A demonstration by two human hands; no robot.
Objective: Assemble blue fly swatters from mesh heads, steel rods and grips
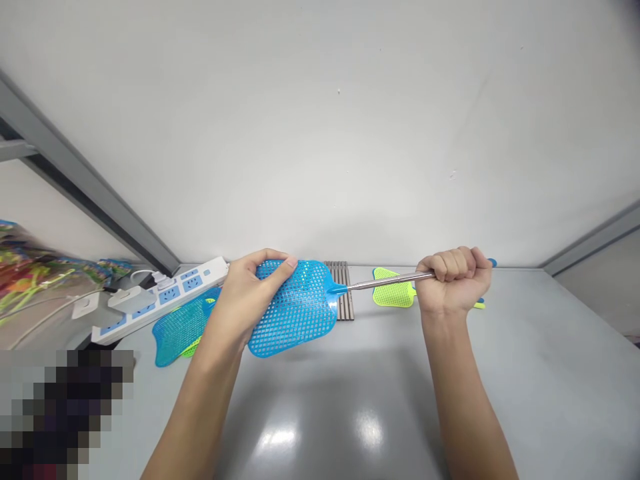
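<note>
A blue fly swatter with a mesh head and a thin metal rod handle is held level above the grey table. My left hand grips the left edge of the mesh head, thumb on top. My right hand is closed in a fist around the rod's right end, where a blue tip pokes out past the knuckles.
A white and blue power strip with a plugged-in adapter lies at the left. More blue and green swatter heads lie beneath my left arm. A green swatter head and a bundle of metal rods rest near the wall. Colourful packets sit far left.
</note>
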